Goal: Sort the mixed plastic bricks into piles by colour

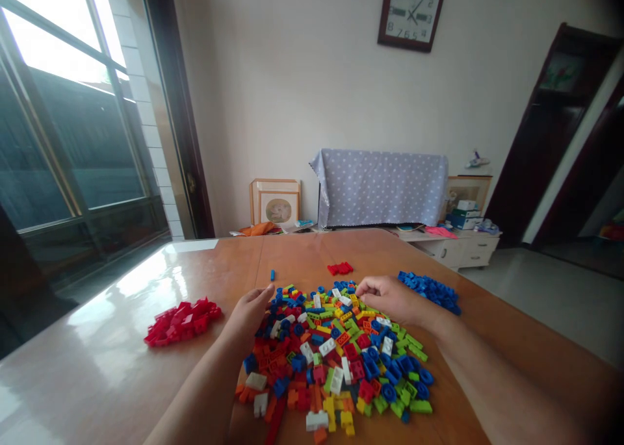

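Observation:
A wide pile of mixed toy bricks [336, 347] in red, blue, green, yellow, orange and white lies on the brown table [292, 250]. At the pile's left edge is my left hand [253, 308], its fingers pointing away and partly hidden; whether it holds anything does not show. My right hand [383, 295] reaches over the far right part of the pile, fingers curled down at the bricks, their tips hard to make out. Just beyond my left hand stands a single blue brick [272, 275].
Red bricks [182, 321] form a heap at the left, and blue bricks [429, 291] another at the right. A small red group [340, 268] sits farther back. Behind the table are a cloth-covered object [380, 188] and a white cabinet [455, 250].

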